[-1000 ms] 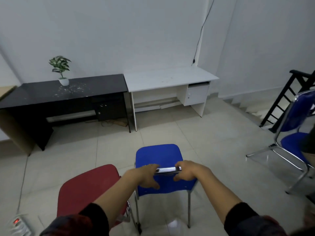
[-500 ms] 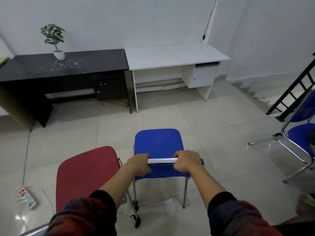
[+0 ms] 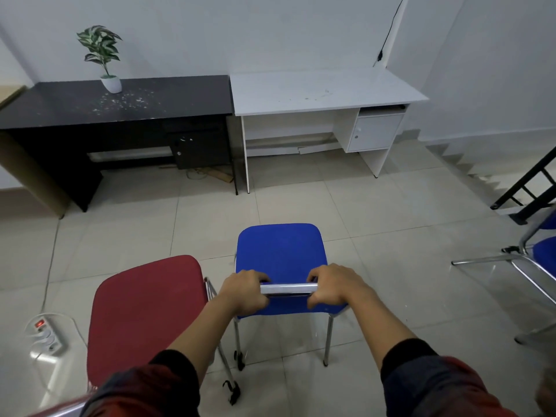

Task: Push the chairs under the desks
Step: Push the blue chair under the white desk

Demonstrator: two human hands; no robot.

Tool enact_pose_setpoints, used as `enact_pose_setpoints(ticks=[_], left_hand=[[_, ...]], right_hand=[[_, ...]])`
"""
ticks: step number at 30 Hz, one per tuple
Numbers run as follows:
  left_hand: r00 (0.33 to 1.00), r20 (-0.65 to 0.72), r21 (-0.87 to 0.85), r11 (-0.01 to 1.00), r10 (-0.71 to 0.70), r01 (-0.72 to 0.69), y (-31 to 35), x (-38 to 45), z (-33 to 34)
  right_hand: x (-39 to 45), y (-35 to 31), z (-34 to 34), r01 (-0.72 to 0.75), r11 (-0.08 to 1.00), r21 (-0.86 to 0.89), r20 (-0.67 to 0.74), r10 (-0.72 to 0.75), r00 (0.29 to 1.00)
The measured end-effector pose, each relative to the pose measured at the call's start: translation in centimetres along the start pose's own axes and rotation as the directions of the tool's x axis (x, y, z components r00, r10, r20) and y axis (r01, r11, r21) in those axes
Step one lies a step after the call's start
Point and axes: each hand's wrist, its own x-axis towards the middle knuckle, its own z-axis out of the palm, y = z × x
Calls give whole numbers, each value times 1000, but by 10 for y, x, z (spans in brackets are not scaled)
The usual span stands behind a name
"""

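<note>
On the tiled floor (image 3: 301, 200), in front of the white desk (image 3: 325, 88) and well apart from it, stands the blue chair (image 3: 279, 254). Its seat points toward the white desk, and its chrome back bar (image 3: 288, 288) is on the side away from the desk. The left hand (image 3: 245, 291) grasps the left end of this bar with the fingers curled over it, and the right hand (image 3: 331, 285) grasps the right end in the same way. A short part of the bar shows between the two hands. The chrome legs of the blue chair reach down to the tiles, and I cannot tell if all of them touch the floor.

Just left of the blue chair is the red chair (image 3: 144, 314), very close to it; the chrome frames of the two chairs are just beside each other. Further left of the blue chair, a white power strip (image 3: 46, 334) with a red switch lies on the floor, with a cable leading from it.

Well to the right of the blue chair, at the edge of the view, a second blue chair (image 3: 541, 257) with chrome legs is only partly visible. Behind it a black railing (image 3: 529, 179) goes down beside the steps.

Beyond the blue chair and to the left, the black desk (image 3: 120, 103) stands touching the left side of the white desk, both against the wall. On the black desk is a small potted plant (image 3: 103, 58) in a white pot, with light crumbs scattered near it.
</note>
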Motion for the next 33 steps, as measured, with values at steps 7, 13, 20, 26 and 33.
enact_pose_setpoints(ticks=[7,13,20,26,33], left_hand=[[998,-66,-55,999,-5,1,7,11,6],[996,-86,-80,997,-1,-6,-5,16,-2],[994,-102,-63,998,-36,30,-14,29,-17],[989,-140,-78,996,-55,45,-5,46,-24],[987,-161,-94,996,-23,8,-10,61,-25]], right_hand=[[10,16,-9,51,998,-20,-17,-52,999],[13,10,-3,60,998,-24,-135,-63,989],[28,2,-7,69,998,-8,-202,-70,977],[46,9,-29,68,997,-25,-176,-71,982],[60,13,-35,44,997,-57,-149,-52,988]])
